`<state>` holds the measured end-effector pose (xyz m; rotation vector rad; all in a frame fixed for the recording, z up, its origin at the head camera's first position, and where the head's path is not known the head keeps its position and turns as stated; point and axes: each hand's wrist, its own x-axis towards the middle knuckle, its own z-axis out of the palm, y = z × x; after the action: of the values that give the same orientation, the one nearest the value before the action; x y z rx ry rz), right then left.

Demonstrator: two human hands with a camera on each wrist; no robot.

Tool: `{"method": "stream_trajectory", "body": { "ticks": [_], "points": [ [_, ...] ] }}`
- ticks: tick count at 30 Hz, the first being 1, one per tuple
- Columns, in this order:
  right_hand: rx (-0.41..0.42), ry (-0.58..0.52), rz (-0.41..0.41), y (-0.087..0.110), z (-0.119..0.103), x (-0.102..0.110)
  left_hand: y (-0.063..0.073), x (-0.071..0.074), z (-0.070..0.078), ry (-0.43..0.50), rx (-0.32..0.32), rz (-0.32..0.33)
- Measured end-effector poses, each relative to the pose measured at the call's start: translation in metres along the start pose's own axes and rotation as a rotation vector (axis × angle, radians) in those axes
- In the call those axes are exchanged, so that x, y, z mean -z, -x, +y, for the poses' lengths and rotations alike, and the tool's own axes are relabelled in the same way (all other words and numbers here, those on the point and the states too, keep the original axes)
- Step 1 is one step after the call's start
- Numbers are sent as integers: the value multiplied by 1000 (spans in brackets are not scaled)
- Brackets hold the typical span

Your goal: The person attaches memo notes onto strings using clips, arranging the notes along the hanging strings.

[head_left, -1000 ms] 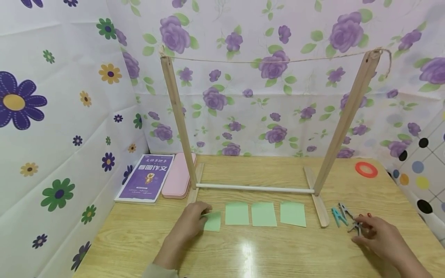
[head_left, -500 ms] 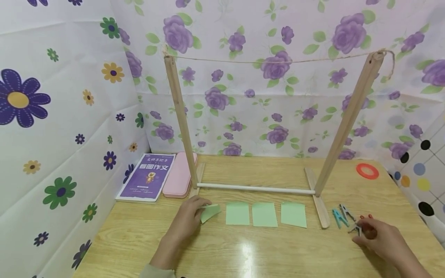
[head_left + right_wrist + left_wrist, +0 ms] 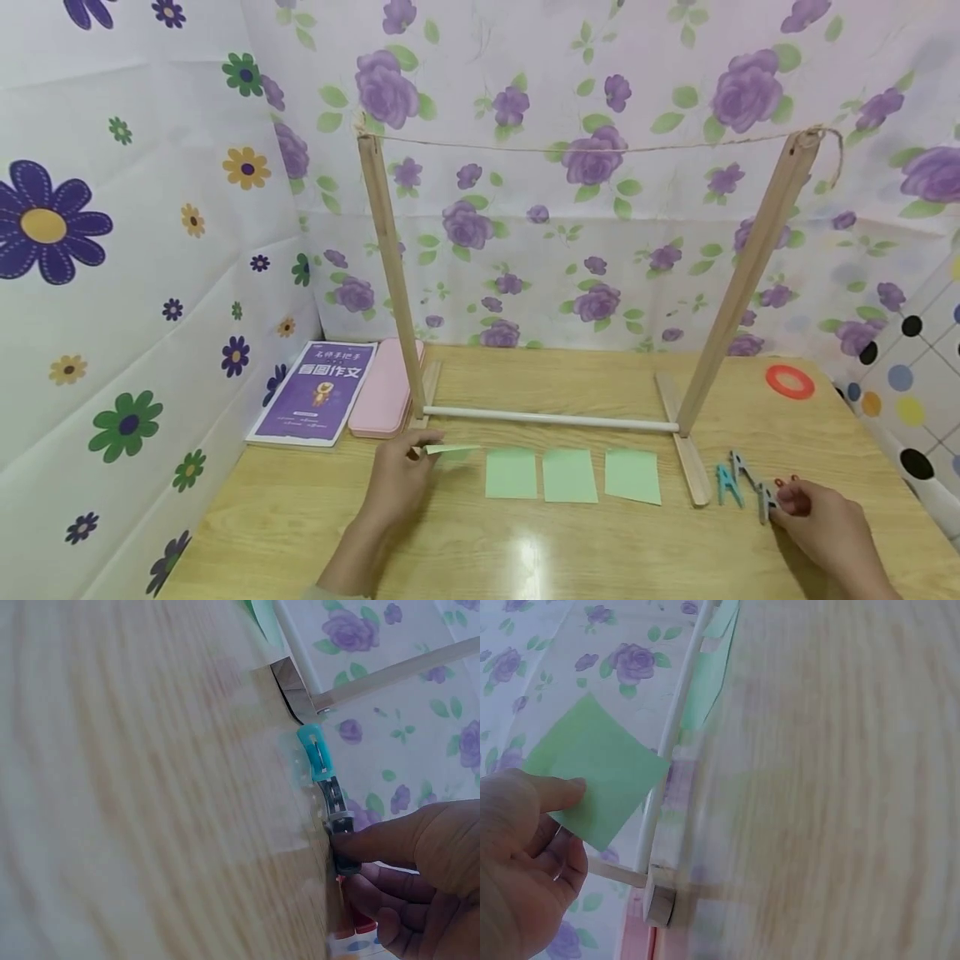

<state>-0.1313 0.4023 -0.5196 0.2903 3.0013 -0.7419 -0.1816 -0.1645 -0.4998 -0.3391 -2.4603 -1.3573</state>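
Note:
My left hand [image 3: 397,479] pinches a light green paper note [image 3: 452,450] between thumb and fingers. The note is raised off the table and looks nearly edge-on in the head view; its flat face shows in the left wrist view [image 3: 604,761]. Three more green notes [image 3: 570,476] lie in a row to its right. At the right, my right hand [image 3: 825,525] pinches a grey clothespin [image 3: 766,503] by one end, close to the tabletop. A blue clothespin [image 3: 727,486] and another grey clothespin [image 3: 741,468] lie just left of it.
A wooden frame with two posts [image 3: 393,275], a white crossbar [image 3: 551,419] and a twine line [image 3: 525,150] stands behind the notes. A purple book [image 3: 315,392] and a pink case [image 3: 382,392] lie at left. A red ring [image 3: 790,382] lies at back right.
My left hand has lifted the leftmost note from the table and tilted it. My right hand has turned the grey clothespin and drawn it slightly away from the others.

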Motion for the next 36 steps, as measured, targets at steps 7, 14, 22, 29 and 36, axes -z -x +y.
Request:
{"method": "stream_trajectory", "body": {
  "ticks": [7, 14, 22, 29, 36],
  "points": [
    [-34, 30, -4, 0, 1, 0, -6, 7, 4, 156, 186, 59],
    [-84, 84, -60, 3, 2, 3, -6, 12, 13, 331, 322, 81],
    [-70, 97, -94, 3, 2, 2, -6, 11, 14, 398, 335, 48],
    [-61, 88, -132, 5, 5, 3, -9, 5, 14, 519, 388, 54],
    [-120, 39, -180, 9, 4, 7, -12, 6, 16, 577, 495, 155]
  ]
}}
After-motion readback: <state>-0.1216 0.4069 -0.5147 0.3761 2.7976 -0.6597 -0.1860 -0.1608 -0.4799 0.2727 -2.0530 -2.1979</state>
